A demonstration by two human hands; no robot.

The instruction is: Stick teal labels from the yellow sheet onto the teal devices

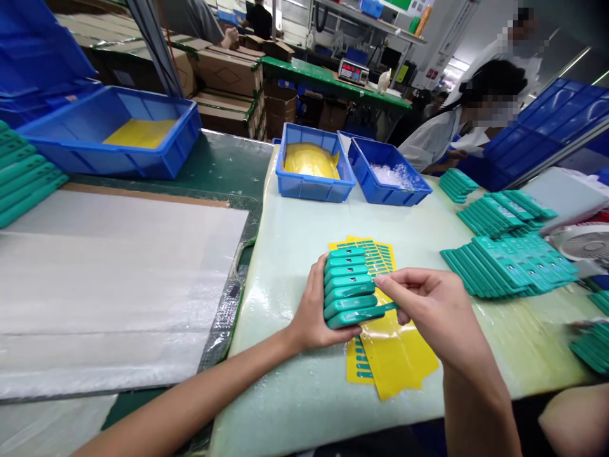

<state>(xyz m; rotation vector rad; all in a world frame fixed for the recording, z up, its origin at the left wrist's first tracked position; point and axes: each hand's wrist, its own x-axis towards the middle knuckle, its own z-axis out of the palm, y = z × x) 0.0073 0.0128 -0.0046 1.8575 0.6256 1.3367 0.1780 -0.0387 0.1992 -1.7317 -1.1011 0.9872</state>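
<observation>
My left hand point(307, 317) is wrapped round a row of several flat, rounded green plastic cases point(349, 291) pressed together, their narrow edges facing up. Small dark openings show in the edges of the farther cases. Close to the right side of the row, my right hand point(435, 304) pinches a thin green strip point(390, 306), which reaches to the edge of the nearest case. Whether the strip is stuck down there I cannot tell. Under both hands lie overlapping yellow sheets point(399, 352) bearing rows of small green strips.
Behind the hands stand a blue bin with a yellow package point(314, 190) and a blue bin with clear plastic pieces point(380, 187). Stacks of green cases point(514, 266) lie at right, near a fan point(585, 241). A white-covered board point(118, 285) is at left. A person sits at back right.
</observation>
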